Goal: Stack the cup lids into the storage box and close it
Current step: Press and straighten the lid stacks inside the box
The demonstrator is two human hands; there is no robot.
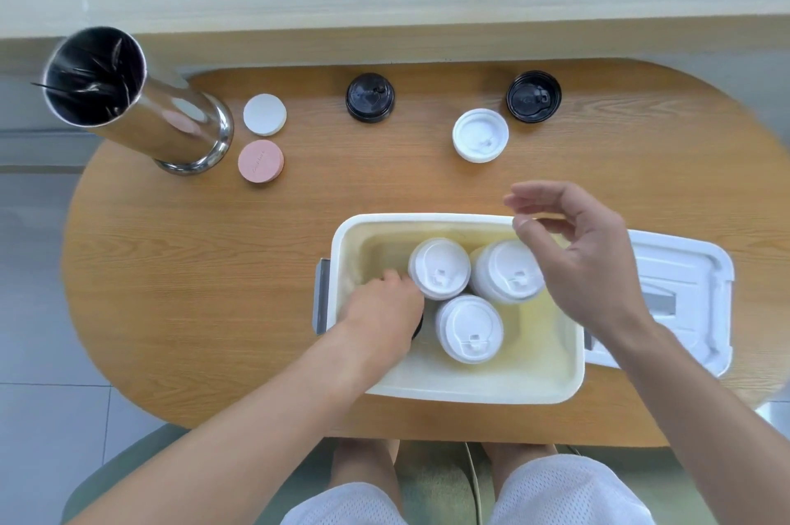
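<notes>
The white storage box [453, 394] stands open at the table's near edge. Inside it are three stacks of white cup lids [439, 268], [506, 272], [469, 328]. My left hand [380, 310] reaches down into the box's left part, fingers curled over a black lid [419, 327] of which only a dark edge shows. Over the box's far right corner hovers my right hand [585, 251], fingers apart and holding nothing. On the table farther back lie two black lids [369, 98], [533, 97] and one white lid [480, 135]. The box's cover [684, 268] lies to the right.
A tall steel canister [128, 97] with dark sticks in it stands at the far left. Beside it lie a white disc [264, 114] and a pink disc [260, 161]. The oval wooden table [192, 289] ends near my knees; a pale counter runs behind.
</notes>
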